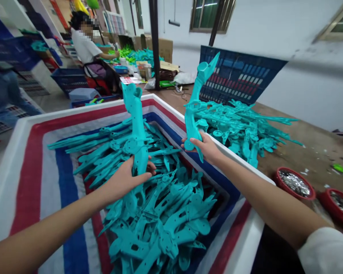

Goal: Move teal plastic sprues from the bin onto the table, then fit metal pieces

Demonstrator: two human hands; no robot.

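My left hand point(125, 179) grips a long teal plastic moulded part point(135, 129) that stands up over the bin. My right hand point(204, 146) holds a second teal plastic part point(194, 102) upright, above the bin's far rim. Below them, many similar teal parts lie heaped in a white-rimmed bin point(23, 152) lined with red, white and blue striped sheeting. A larger teal heap point(240, 129) lies on the wooden table point(311, 152) beyond the rim, just past my right hand.
Two red bowls of small metal pieces point(294, 183) sit on the table at right. A dark blue crate point(240, 74) leans behind the teal heap. At the far left, a seated co-worker point(85, 45) reaches towards bright green and teal parts. Cardboard boxes point(160, 47) stand behind.
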